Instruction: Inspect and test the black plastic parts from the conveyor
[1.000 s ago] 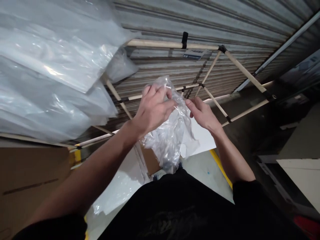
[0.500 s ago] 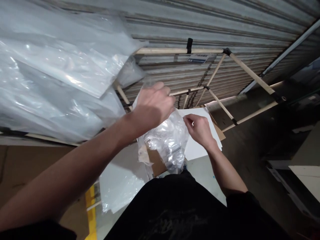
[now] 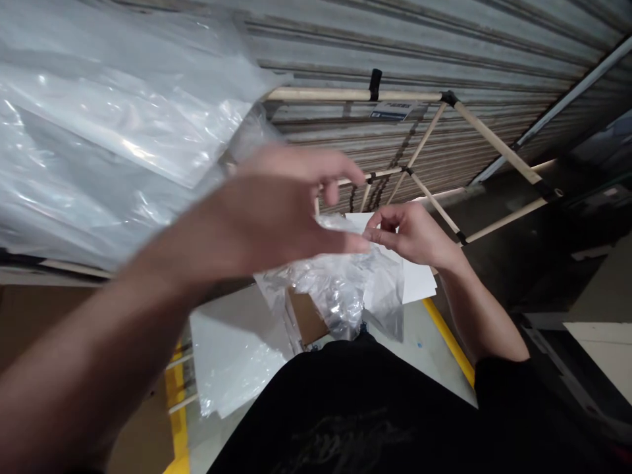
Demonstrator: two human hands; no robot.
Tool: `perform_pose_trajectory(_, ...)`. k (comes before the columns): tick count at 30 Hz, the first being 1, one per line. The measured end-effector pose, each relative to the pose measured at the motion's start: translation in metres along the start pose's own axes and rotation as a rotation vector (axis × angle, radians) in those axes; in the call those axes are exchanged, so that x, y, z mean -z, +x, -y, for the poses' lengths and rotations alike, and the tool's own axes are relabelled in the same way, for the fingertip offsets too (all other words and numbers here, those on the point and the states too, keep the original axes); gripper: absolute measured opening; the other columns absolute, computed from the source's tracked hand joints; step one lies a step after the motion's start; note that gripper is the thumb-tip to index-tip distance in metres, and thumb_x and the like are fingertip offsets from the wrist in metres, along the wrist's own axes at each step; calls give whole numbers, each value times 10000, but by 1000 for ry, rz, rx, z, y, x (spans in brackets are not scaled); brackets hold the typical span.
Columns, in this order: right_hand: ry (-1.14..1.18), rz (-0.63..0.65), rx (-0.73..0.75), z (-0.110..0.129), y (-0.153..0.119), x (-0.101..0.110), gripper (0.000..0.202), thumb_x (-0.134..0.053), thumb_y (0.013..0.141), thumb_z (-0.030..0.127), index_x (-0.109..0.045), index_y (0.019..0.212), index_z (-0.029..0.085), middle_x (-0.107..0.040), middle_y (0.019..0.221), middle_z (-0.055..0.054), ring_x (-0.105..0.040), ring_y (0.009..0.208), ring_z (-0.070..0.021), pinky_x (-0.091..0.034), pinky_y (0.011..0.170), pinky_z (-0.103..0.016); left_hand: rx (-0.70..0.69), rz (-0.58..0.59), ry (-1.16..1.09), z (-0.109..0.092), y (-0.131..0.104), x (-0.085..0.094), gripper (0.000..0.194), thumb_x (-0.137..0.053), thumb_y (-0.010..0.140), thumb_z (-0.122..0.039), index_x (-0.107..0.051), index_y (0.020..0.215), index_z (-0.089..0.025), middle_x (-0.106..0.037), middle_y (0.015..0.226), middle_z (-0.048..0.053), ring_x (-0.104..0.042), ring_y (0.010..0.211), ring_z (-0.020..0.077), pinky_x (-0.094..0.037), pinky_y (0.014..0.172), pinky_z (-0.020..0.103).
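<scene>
A crumpled clear plastic bag (image 3: 336,289) lies in front of my body. My right hand (image 3: 417,237) pinches its upper edge between thumb and fingertips. My left hand (image 3: 286,204), blurred by motion, hovers over the bag with thumb and fingers apart and nothing visible in it. Its thumb tip comes close to my right fingertips. A brown cardboard piece (image 3: 307,316) shows beside the bag, near my shirt. White sheets (image 3: 419,280) lie beneath the bag on the right. On the left is a flat, plastic-covered whitish stack (image 3: 237,349).
Large plastic-wrapped white sheets (image 3: 123,118) fill the upper left. A pipe rack (image 3: 496,141) with black joints stands ahead, against a corrugated metal shutter (image 3: 345,46). Brown cardboard (image 3: 143,434) is at lower left. Yellow strips (image 3: 447,336) edge the pale surface.
My left hand has opened and come off the bag, moving left and toward me. My right hand has shifted slightly right, and the bag now spreads over the white sheets.
</scene>
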State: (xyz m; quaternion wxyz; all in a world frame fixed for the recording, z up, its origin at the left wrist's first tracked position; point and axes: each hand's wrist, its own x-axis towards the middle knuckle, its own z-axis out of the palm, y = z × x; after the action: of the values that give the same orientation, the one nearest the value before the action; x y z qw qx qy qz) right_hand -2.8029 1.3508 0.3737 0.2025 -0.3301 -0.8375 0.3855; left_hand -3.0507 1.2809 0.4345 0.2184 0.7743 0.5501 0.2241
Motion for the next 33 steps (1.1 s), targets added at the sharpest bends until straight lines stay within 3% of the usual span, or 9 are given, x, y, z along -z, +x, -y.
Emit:
perform_pose_trajectory(2,-130,-37,53,11,1,0,167,-720,909,287,-727,798,162,-592,635,40,-500,614,-99,-356,656,-267,-53,-152,154,-11,3,-20,577,-724,844,-645,-733,1212,-200,-687,1060,77,-689,973,266,-567,829,422)
perform_pose_trajectory(4,-249,-99,75,16,4,1,138,-697,903,228,-727,789,157,-588,640,32,-518,656,-117,-348,689,-278,-107,-105,313,-16,13,-38,366,-723,874,-509,-780,1040,-188,-715,1061,85,-664,1118,305,-530,984,455)
perform_pose_trajectory(8,-411,-61,36,8,5,4,64,-723,877,221,-748,848,170,-612,673,27,-549,698,-135,-356,728,-288,40,80,481,4,39,-54,233,-592,938,-334,-800,963,-233,-687,790,40,-704,899,266,-544,871,414)
perform_pose_trajectory(11,-596,62,-76,-4,-4,-1,102,-741,850,199,-776,946,202,-669,726,4,-589,721,-161,-381,736,-302,88,35,567,31,55,-66,186,-636,876,-301,-781,896,-187,-647,744,46,-701,865,274,-537,855,446)
perform_pose_trajectory(14,-825,133,-292,-21,-18,-15,207,-676,875,167,-794,1042,198,-753,874,-89,-667,809,-236,-422,757,-345,69,-36,579,51,60,-84,167,-655,853,-298,-752,853,-162,-640,767,57,-695,890,279,-528,879,467)
perform_pose_trajectory(19,-847,149,-593,-65,-41,-31,256,-598,927,222,-797,1087,208,-786,1046,-157,-723,935,-303,-470,766,-374,69,-26,578,53,37,-106,164,-587,890,-203,-734,948,-161,-695,973,96,-684,932,270,-507,854,411)
perform_pose_trajectory(23,-743,102,-658,-101,-60,-23,210,-618,903,219,-794,1017,234,-789,1026,-107,-712,935,-270,-475,747,-344,147,-29,715,63,13,-111,237,-482,954,-145,-716,992,-121,-692,1088,134,-623,801,219,-444,702,354)
perform_pose_trajectory(29,-851,-18,-733,-125,-88,-21,257,-552,923,152,-767,1060,184,-778,1023,-160,-708,887,-277,-465,763,-363,449,-111,671,122,-21,-113,314,-426,1035,-267,-699,1053,-113,-659,1053,92,-393,683,127,-294,680,313)
perform_pose_trajectory(33,-852,-249,-728,-143,-104,-45,241,-521,939,165,-731,1056,162,-768,997,-144,-682,834,-248,-455,783,-358,643,-280,606,157,-56,-131,261,-464,994,-279,-687,957,-148,-652,973,71,-456,714,168,-261,657,316)
